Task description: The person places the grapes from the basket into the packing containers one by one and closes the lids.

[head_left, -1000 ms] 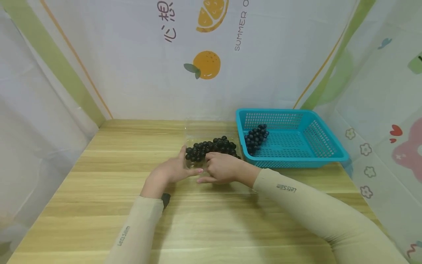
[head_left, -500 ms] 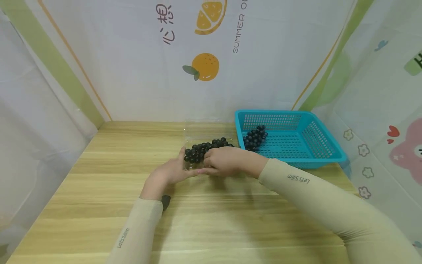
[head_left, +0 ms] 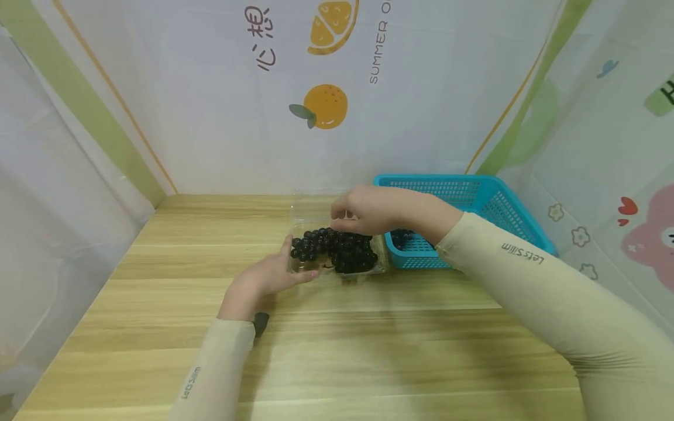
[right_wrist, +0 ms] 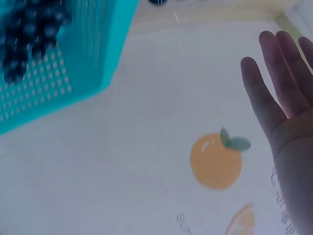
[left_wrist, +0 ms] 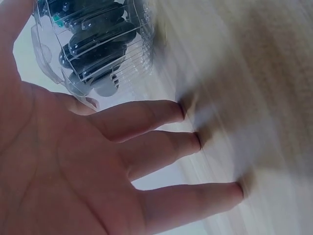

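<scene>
Dark grapes (head_left: 354, 257) fill a clear plastic box, whose lid (head_left: 310, 204) stands raised behind it. My left hand (head_left: 267, 275) rests at the box's left front corner, thumb along the front and index finger along the left side. In the left wrist view, its other fingers (left_wrist: 161, 152) extend straight toward the wooden table, beside the clear box (left_wrist: 139, 34). My right hand (head_left: 371, 209) hovers over the back of the box, in front of the lid, holding nothing. The right wrist view shows its fingers (right_wrist: 279, 78) extended.
A blue plastic basket (head_left: 421, 261) stands close to the box's right side, with a bunch of dark grapes (head_left: 402, 237) at its left end. My right forearm crosses over the basket. A printed white curtain (head_left: 221, 140) hangs behind the table (head_left: 168, 280).
My right hand has let go of the grapes in the box and lifted up and back toward the lid, leaving the bunch in view. The left hand stays at the corner.
</scene>
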{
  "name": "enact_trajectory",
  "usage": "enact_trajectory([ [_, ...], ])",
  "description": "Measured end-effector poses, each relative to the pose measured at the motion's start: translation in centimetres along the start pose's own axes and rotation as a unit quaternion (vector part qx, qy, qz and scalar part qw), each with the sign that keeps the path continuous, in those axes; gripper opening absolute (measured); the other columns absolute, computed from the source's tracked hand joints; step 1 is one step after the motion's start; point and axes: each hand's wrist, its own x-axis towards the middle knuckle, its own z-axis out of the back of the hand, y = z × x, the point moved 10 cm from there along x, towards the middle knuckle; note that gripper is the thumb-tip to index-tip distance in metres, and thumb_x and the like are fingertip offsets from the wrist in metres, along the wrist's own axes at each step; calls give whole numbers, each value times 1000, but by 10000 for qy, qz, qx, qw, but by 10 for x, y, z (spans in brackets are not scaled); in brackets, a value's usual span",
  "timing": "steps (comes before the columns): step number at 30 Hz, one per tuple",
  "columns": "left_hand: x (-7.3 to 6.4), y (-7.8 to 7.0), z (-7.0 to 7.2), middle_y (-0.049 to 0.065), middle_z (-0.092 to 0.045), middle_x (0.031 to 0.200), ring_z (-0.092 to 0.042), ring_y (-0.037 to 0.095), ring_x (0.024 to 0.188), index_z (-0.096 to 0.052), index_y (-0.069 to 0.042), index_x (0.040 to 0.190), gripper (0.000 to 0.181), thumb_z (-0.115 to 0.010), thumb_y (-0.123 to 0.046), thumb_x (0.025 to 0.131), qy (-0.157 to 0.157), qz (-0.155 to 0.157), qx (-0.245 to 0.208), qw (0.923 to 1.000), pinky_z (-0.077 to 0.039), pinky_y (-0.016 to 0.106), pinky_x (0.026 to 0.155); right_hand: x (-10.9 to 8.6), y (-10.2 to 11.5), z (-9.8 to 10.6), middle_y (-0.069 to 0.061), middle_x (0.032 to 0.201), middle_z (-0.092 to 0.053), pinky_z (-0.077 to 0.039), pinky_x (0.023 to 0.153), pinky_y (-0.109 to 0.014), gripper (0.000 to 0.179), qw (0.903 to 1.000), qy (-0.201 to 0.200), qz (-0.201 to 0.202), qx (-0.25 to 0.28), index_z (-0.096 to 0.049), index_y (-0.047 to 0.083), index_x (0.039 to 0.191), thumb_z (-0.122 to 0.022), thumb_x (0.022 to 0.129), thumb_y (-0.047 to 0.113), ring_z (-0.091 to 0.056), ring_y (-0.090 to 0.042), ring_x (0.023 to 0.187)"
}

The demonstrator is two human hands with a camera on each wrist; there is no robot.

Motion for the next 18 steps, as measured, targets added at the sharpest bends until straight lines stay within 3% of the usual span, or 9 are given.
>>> enact_trajectory([
  [4, 1, 1, 0, 25, -53, 159, -59, 48, 139, 24, -17, 168, 128, -61, -77, 94, -45, -31, -11, 10000, -44, 67, 118, -9, -15, 17, -5, 126, -74, -59, 100, -44, 31, 9997, -40, -223, -50, -71, 13, 130, -54, 113, 34, -71, -23, 116],
  [11, 2, 0, 1, 26, -55, 157, -63, 46, 135, 24, -18, 168, 128, -63, -75, 94, -124, -75, 23, 9999, -45, 66, 117, -22, -53, 38, -12, 125, -74, -57, 102, -49, 31, 9974, -107, -699, -143, -71, 7, 129, -59, 111, 28, -70, -28, 114],
  [18, 2, -1, 0, 27, -56, 155, -66, 45, 132, 24, -15, 168, 128, -62, -76, 94, -82, -80, 19, 9999, -46, 64, 117, -30, -90, 40, -15, 122, -74, -56, 104, -51, 30, 9932, 88, -1110, -354, -72, 1, 125, -65, 106, 23, -68, -32, 115],
])
